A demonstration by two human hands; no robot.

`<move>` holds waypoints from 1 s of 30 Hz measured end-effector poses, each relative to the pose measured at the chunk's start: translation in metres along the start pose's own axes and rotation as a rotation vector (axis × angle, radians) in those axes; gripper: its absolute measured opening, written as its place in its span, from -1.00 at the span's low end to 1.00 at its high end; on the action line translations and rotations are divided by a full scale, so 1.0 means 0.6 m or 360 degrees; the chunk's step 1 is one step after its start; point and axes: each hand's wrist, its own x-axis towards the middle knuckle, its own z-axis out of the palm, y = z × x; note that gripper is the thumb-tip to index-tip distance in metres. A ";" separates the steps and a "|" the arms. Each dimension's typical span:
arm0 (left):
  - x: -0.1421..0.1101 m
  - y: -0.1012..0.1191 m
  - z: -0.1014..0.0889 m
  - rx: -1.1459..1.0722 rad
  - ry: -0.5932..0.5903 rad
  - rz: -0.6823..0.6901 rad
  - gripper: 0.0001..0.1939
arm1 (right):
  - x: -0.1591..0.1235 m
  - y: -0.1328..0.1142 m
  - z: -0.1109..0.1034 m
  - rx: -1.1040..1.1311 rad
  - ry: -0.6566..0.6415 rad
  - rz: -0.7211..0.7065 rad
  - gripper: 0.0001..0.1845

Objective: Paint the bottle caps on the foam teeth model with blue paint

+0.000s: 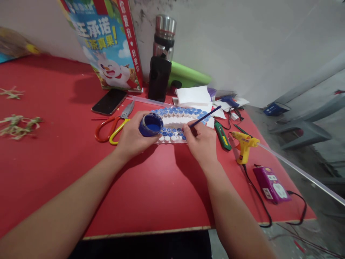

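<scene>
My left hand (134,133) is closed around a small jar of dark blue paint (153,124), its open mouth tilted toward me. In my right hand (201,140) a thin paintbrush (206,117) is pinched, handle pointing up to the right. The brush tip is down by a white board (175,120) bearing rows of small round caps (167,138). Many caps have blue tops; several in the front row are white. My fingers partly cover the board's right and left ends.
Scissors (111,131) and a phone (109,101) lie left. A utility knife (223,136), yellow glue gun (244,144) and purple power strip (272,185) are on the right. A bottle (165,32), black case (159,79) and printed bag (107,46) stand behind on the red table (161,194).
</scene>
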 end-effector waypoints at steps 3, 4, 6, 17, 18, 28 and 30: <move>0.000 0.000 0.000 0.0009 -0.0011 -0.0003 -0.48 | 0.000 -0.004 -0.003 0.0038 0.0001 0.0039 -0.78; 0.000 0.000 0.000 0.0008 -0.0013 -0.0005 -0.49 | 0.000 -0.005 -0.004 0.0051 0.0006 0.0048 -0.79; 0.000 0.000 -0.001 -0.0001 -0.0013 -0.0002 -0.49 | -0.001 -0.006 -0.005 0.0085 0.0022 0.0053 -0.79; 0.000 -0.003 -0.001 0.0014 -0.0012 0.0023 -0.48 | 0.001 -0.002 -0.002 0.0058 0.0001 0.0061 -0.78; 0.000 -0.003 -0.001 0.0010 -0.0015 0.0021 -0.48 | 0.001 -0.002 -0.002 0.0056 0.0003 0.0077 -0.78; 0.001 -0.003 -0.002 -0.0001 -0.0021 0.0023 -0.50 | 0.000 -0.005 -0.002 0.0067 -0.0010 0.0031 -0.74; 0.001 -0.003 -0.001 -0.0009 -0.0018 0.0029 -0.50 | 0.000 -0.005 -0.002 0.0047 -0.0005 0.0052 -0.76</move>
